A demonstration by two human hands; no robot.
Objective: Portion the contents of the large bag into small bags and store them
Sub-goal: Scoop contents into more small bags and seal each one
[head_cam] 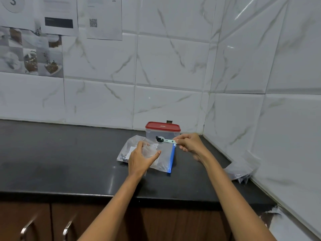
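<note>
On the counter, near the corner: a large clear bag (pixel 163 159) lies flat on the dark worktop (pixel 69 153), just in front of a lidded container.
Large bag: transparent plastic with a blue zip strip along its right edge; some dark pieces show at its lower left end.
Small bag: a smaller clear bag (pixel 149 150), crumpled, held above the large one.
Scoop: a pale green measuring spoon (pixel 165 140) carrying a few dark pieces in its bowl, held level above the bags and in front of the container.
Container: a clear plastic box (pixel 162 133) with a red lid (pixel 163 126) closed on top, standing against the back wall.
Spare bags: a loose heap of clear bags (pixel 243 169) lies on the worktop at the right wall.
Surface and room: black stone worktop over brown wooden cabinets (pixel 52 223) with metal handles; white marbled wall tiles (pixel 170 66) meet in a corner; printed sheets (pixel 60 16) are stuck on the wall upper left.
Left hand (pixel 140 158): fingers curled round the small bag, thumb out to the right, gripping the plastic.
Right hand (pixel 190 144): thumb and fingers pinch the end of the spoon's handle.
</note>
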